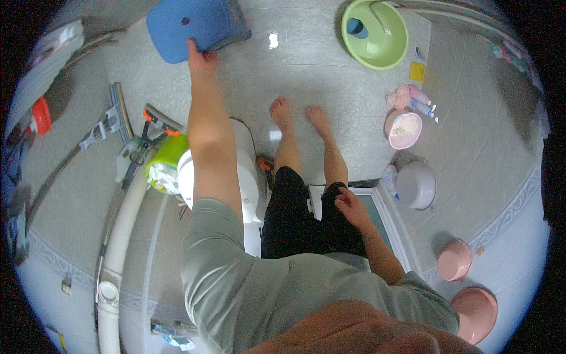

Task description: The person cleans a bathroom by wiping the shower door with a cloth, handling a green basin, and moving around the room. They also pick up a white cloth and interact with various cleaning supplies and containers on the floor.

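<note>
My left arm reaches far out, and my left hand point(202, 60) grips the near edge of a blue plastic stool point(194, 26). One finger or thumb lies on the top of its seat, below a small round hole; the rest of the grip is partly hidden. The stool's far edge is cut off by the picture's rim. Over my right knee hangs my right hand point(352, 205), loosely spread with nothing in it. My bare feet point(281, 110) stand on the grey tiled floor point(305, 79).
A green basin point(376, 44) holding a blue cup point(355, 27) sits at the far right. Bottles point(420, 104) and a pink bucket point(403, 132) line the right wall. Left are a toilet point(247, 177), a green bin point(168, 163), a mop point(119, 110) and a white pipe point(117, 248).
</note>
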Available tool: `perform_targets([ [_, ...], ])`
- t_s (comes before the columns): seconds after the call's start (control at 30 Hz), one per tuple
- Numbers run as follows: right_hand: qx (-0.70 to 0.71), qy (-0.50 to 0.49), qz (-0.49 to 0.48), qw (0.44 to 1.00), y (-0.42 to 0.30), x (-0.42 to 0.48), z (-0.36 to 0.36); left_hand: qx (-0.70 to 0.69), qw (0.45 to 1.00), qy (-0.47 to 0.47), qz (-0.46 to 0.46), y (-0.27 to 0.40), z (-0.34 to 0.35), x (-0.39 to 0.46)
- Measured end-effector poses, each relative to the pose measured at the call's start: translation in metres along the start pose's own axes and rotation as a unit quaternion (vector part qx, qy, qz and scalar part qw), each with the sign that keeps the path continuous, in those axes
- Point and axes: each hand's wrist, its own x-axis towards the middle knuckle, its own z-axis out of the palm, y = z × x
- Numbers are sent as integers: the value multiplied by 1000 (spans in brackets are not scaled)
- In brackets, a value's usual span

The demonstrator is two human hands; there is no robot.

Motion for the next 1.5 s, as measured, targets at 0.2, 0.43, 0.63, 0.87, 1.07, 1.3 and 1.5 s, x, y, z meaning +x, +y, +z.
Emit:
perform_targets([
  [0.2, 81, -4, 16, 997, 10, 3, 10, -37, 999, -9, -36, -23, 22, 0],
  [0.43, 54, 2, -13, 998, 39, 32, 0, 67, 996, -47, 39, -51, 27, -85],
  [0.63, 108, -45, -38, 992, 68, 46, -37, 355, 929, -104, -4, -151, 49, -255],
  [0.87, -57, 198, -136, 969, 128, 78, -105, 598, 696, -397, -15, -285, 76, -340],
  [1.07, -160, 297, -254, 907, 120, 161, -215, 713, 509, -472, -97, -350, 88, -359],
  [1.3, -101, 64, -231, 965, 138, 239, -212, 741, 480, -452, -124, -384, 70, -362],
  [1.5, -154, 29, -238, 959, 125, 238, -217, 780, 449, -365, -239, -380, 84, -382],
])
